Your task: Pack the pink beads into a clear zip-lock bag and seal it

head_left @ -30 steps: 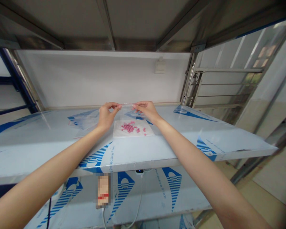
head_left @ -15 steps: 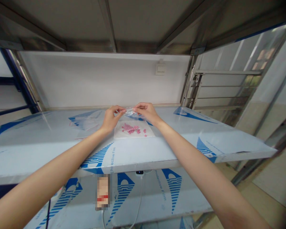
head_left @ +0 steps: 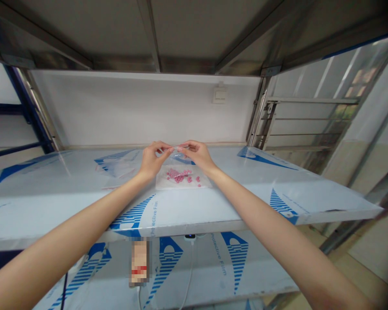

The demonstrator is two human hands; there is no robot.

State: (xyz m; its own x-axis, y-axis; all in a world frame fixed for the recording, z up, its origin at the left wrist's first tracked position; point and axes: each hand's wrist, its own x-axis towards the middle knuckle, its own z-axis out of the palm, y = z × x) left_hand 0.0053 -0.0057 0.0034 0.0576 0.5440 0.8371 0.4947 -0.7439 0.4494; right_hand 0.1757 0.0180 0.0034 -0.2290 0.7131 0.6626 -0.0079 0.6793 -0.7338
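Clear plastic bag [head_left: 179, 148] pinched by left hand [head_left: 152, 161], right hand [head_left: 197, 155]; pink tablets [head_left: 178, 175] on white sheet [head_left: 163, 185]; film [head_left: 132, 217] reads "Protective Film".

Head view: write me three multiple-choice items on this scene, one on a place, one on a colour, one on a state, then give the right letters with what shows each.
1. Where do the pink pills lie?
A. In a bowl
B. On a white sheet
C. On the floor

2. What colour are the stripes printed on the shelf?
A. Red
B. Green
C. Blue

3. What state is the clear plastic bag in?
A. Held up between the left hand and the right hand
B. Lying flat on the sheet
C. Packed inside a box

1: B, the pills sit on the sheet, below the hands.
2: C, blue stripes show across the shelf.
3: A, the fingers of both hands pinch it above the sheet.
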